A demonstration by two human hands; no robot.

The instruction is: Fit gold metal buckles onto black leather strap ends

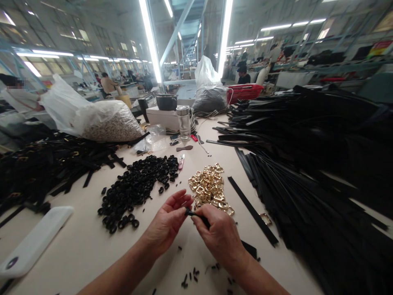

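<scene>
Nearest, at 6 o'clock, the left hand point(167, 221) and right hand point(219, 235) meet over the table point(80, 250); the fingers of both pinch one black strap point(199, 217), whose tail shows again at the right wrist. Small black bits point(190, 278) lie just below. At 12 o'clock from the hands sits a pile of gold buckles point(209, 186), at 10 o'clock a heap of black rings point(138, 186). Black straps point(307, 172) are stacked at 2 o'clock. Farther off stands a glass jar point(184, 122)

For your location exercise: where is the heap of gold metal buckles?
Head view: the heap of gold metal buckles lies mid-table, right of the black rings, just beyond both hands.
</scene>
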